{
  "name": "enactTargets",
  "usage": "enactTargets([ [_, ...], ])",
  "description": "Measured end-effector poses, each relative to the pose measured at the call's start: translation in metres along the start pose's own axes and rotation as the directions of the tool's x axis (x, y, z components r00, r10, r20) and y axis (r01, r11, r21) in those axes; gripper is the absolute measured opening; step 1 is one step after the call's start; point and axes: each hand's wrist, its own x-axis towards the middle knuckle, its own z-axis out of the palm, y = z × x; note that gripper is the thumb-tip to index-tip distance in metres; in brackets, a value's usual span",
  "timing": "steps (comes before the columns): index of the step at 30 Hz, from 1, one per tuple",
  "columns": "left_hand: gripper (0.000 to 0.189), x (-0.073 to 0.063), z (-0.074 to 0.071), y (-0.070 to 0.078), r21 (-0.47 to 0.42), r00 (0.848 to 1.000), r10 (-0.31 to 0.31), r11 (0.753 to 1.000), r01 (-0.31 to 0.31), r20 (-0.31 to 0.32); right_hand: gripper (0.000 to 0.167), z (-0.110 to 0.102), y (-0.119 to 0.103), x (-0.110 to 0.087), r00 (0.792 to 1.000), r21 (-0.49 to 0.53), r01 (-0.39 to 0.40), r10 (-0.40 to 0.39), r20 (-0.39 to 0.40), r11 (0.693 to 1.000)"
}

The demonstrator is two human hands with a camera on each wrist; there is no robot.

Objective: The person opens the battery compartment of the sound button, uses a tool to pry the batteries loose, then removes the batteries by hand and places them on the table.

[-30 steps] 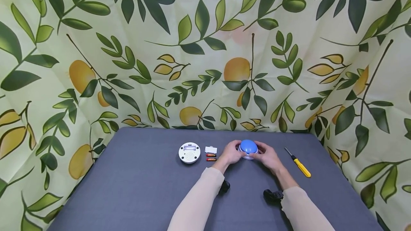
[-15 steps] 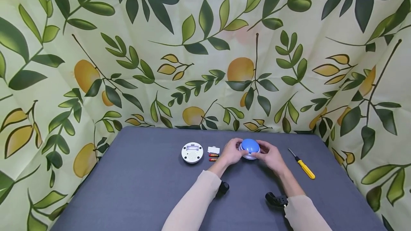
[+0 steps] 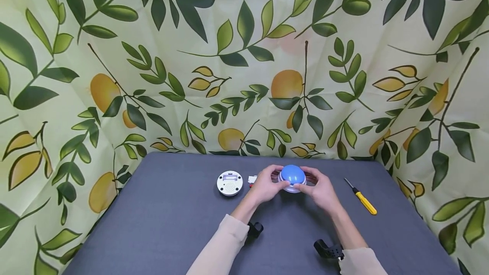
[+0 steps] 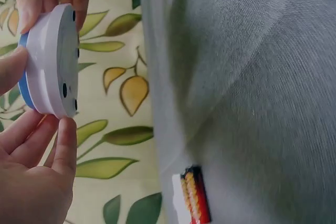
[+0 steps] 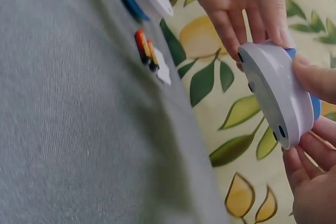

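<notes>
Both hands hold a round push button (image 3: 293, 175) with a blue dome and white base. My left hand (image 3: 266, 185) grips its left side, my right hand (image 3: 320, 188) its right, thumbs at the near edge of the dome. In the left wrist view the white base (image 4: 44, 61) is raised above the tabletop, its flat underside with dark feet partly showing. A second button (image 3: 229, 183) lies upside down to the left, its battery compartment uncovered. Beside it are two batteries (image 5: 142, 45) and a small white cover (image 5: 163, 68), partly hidden by my left hand in the head view.
A yellow-handled screwdriver (image 3: 364, 201) lies right of my right hand. The grey-clothed table (image 3: 172, 224) ends at the back against a leaf-and-fruit patterned curtain (image 3: 244, 75). Dark wrist mounts (image 3: 328, 250) stick out under the forearms.
The button has been lifted off the table and brought slightly left in both hands. My left hand now covers part of the batteries. The head view has shifted a little.
</notes>
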Motion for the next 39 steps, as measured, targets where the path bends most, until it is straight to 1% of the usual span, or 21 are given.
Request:
enactTargets([
  [4, 0.049, -0.012, -0.005, 0.002, 0.013, 0.999, 0.048, 0.999, -0.048, 0.006, 0.063, 0.002, -0.007, -0.010, 0.999, -0.024, 0.036, -0.036, -0.021, 0.999],
  [7, 0.047, -0.021, -0.012, 0.004, 0.029, 0.996, 0.092, 0.995, -0.092, -0.001, 0.061, 0.005, -0.013, -0.016, 0.997, -0.039, 0.075, -0.076, -0.015, 0.996],
  [11, 0.046, -0.032, -0.025, 0.006, 0.055, 0.991, 0.135, 0.989, -0.135, 0.003, 0.060, 0.012, -0.022, -0.020, 0.993, -0.037, 0.116, -0.116, -0.001, 0.993],
  [14, 0.047, -0.040, -0.037, 0.005, 0.063, 0.989, 0.147, 0.987, -0.149, 0.021, 0.059, 0.019, -0.029, -0.022, 0.992, -0.024, 0.128, -0.128, 0.015, 0.991],
  [19, 0.047, -0.056, -0.060, 0.003, 0.026, 0.990, 0.140, 0.990, -0.140, 0.013, 0.057, 0.033, -0.042, -0.025, 0.986, 0.026, 0.151, -0.153, 0.066, 0.988],
  [22, 0.047, -0.065, -0.070, 0.003, 0.041, 0.990, 0.138, 0.990, -0.138, 0.005, 0.057, 0.041, -0.048, -0.027, 0.984, 0.044, 0.151, -0.155, 0.094, 0.988],
  [27, 0.048, -0.075, -0.083, 0.003, 0.065, 0.988, 0.154, 0.986, -0.155, 0.027, 0.056, 0.049, -0.056, -0.031, 0.984, 0.065, 0.132, -0.139, 0.114, 0.989],
  [29, 0.047, -0.077, -0.087, 0.004, 0.064, 0.988, 0.151, 0.986, -0.153, 0.032, 0.055, 0.051, -0.060, -0.031, 0.983, 0.069, 0.136, -0.144, 0.115, 0.988],
  [32, 0.046, -0.079, -0.092, 0.006, 0.048, 0.992, 0.127, 0.991, -0.128, 0.024, 0.055, 0.052, -0.066, -0.031, 0.980, 0.074, 0.157, -0.164, 0.110, 0.985],
  [36, 0.044, -0.077, -0.095, 0.008, -0.023, 0.996, 0.085, 0.996, -0.085, 0.007, 0.057, 0.051, -0.071, -0.032, 0.973, 0.073, 0.197, -0.204, 0.112, 0.978],
  [39, 0.042, -0.074, -0.098, 0.010, -0.075, 0.996, 0.088, 0.993, -0.089, -0.029, 0.063, 0.049, -0.075, -0.031, 0.962, 0.076, 0.226, -0.235, 0.141, 0.971],
])
